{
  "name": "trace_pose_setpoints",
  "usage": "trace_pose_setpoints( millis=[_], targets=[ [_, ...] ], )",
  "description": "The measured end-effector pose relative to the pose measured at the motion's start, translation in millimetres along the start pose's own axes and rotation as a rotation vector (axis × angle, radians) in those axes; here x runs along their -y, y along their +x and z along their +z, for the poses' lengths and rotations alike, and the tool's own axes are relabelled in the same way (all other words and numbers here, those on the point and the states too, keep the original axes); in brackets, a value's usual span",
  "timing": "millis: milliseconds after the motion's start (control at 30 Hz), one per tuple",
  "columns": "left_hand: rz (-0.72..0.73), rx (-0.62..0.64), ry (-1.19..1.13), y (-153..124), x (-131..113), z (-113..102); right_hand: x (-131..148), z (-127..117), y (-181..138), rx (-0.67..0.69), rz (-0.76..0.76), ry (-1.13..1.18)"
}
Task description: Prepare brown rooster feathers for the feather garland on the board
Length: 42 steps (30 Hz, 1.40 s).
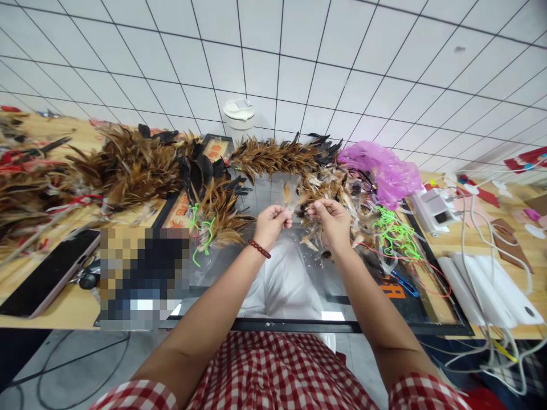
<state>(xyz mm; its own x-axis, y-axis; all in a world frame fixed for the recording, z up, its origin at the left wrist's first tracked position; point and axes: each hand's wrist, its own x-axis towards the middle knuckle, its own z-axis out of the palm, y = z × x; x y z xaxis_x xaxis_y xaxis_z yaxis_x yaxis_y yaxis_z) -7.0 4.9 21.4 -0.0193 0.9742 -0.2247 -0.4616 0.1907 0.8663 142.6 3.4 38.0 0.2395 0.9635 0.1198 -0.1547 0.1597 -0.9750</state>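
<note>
My left hand (272,222) and my right hand (331,219) are raised side by side over a glass-topped mat (299,273), both with fingers pinched. Between them they hold small brown feathers (294,208), drawn from a loose heap of feathers (329,191) just behind my right hand. A red bead bracelet (259,249) sits on my left wrist. A long string of brown and black feathers (273,154) arcs across the back of the mat.
Bundles of brown feathers (106,171) cover the left of the wooden table. A phone (47,273) lies at front left. Green cords (395,233), a pink plastic bag (384,168), blue scissors (404,283), white chargers with cables (436,208) and a white cup (239,117) stand around.
</note>
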Motion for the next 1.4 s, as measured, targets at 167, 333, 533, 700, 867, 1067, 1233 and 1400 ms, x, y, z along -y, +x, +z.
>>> trace_pose_setpoints(
  millis=[167,333,533,700,867,1067,1233,1400],
  targets=[
    [0.013,-0.031,-0.049,1.9,-1.1,-2.0,-0.4,1.3,-0.8,0.065,0.144,0.003],
    [0.009,0.092,-0.013,-1.8,0.9,0.2,-7.2,7.8,-5.3,0.191,0.347,0.073],
    [-0.054,0.17,-0.002,-4.4,2.6,1.5,-6.2,9.6,-7.7,0.194,0.352,0.094],
    [-0.109,0.197,0.012,-6.0,2.3,1.9,-10.5,8.9,-6.4,0.18,0.224,-0.008],
    [-0.223,0.196,-0.002,-5.9,2.7,0.9,-20.4,5.2,-5.5,0.191,0.011,-0.21],
    [-0.3,0.221,-0.033,-3.9,-0.1,-1.6,-20.8,2.5,-6.4,0.179,-0.166,-0.399],
    [-0.337,0.291,0.047,-6.6,-3.5,-1.9,-17.5,4.3,-9.3,0.198,-0.201,-0.376],
    [-0.302,0.221,-0.067,-7.1,-4.1,-0.7,-8.9,1.0,-8.7,0.269,-0.237,-0.381]
  ],
)
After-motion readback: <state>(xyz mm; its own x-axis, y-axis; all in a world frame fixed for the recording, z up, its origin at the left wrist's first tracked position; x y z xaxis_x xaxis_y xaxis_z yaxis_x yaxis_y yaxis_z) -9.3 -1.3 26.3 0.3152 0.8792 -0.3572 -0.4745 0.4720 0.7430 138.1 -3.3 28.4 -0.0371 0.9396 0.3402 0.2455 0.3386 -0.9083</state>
